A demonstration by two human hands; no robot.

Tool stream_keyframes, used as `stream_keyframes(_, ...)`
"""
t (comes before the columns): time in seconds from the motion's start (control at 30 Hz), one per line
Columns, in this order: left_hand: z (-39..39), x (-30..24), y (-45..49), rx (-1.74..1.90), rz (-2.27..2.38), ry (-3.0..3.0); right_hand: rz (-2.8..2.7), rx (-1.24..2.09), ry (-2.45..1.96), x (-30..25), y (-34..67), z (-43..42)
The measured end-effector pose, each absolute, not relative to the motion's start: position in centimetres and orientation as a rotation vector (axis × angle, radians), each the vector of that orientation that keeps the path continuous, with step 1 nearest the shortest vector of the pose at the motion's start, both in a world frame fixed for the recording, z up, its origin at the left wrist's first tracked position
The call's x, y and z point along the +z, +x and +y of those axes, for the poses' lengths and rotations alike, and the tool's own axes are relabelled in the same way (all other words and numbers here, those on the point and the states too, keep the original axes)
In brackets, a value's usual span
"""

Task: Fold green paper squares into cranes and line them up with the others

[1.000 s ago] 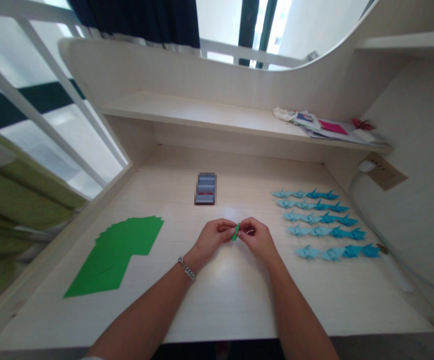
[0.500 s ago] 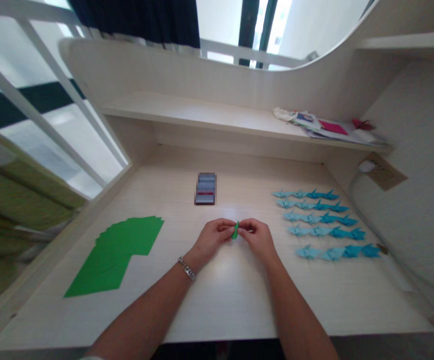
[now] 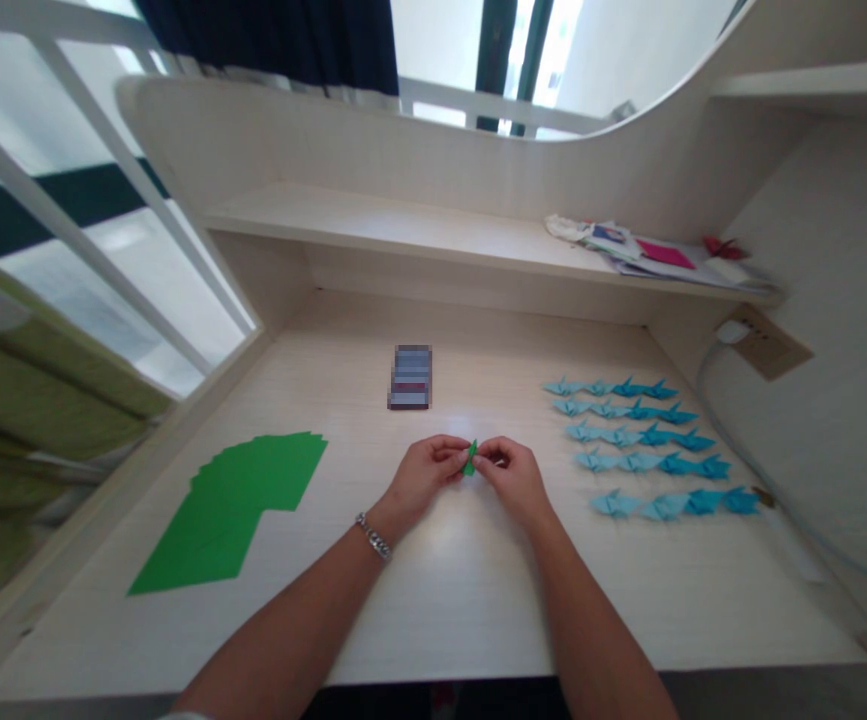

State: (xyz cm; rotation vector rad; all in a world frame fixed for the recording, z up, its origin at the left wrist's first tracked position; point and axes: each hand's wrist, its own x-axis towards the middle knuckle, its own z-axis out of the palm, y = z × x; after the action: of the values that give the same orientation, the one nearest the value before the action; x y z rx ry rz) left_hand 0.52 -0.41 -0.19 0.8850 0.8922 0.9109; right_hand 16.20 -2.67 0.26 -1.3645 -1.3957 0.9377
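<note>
Green paper (image 3: 470,459): sat folded small over the desk (image 3: 448,610).
Creasing: seemingly the step in hand; the next move called for a steady pinch.
Left hand (image 3: 427,468): nearly closed, pinched the paper's left side.
Right hand (image 3: 510,474): nearly closed, pinched its right.

Folded green paper (image 3: 471,459): one small piece, bright green, narrow and longer than wide
Paper's folds: compact; the finer creases are too small to make out
Paper's pose: long side running away from the person, far end leaning slightly right
Paper's hold: pinched between left fingers (image 3: 449,464) and right fingers (image 3: 490,466), which partly cover it
Paper's place: over the bench's (image 3: 463,600) middle; contact with the surface cannot be told
</note>
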Motion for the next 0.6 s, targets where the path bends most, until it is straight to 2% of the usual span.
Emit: stream_keyframes(0.6,0.1,-1.7,0.2,0.884,0.864,1.125,-1.782,0.585,-1.422,1.1,16.3,-3.7)
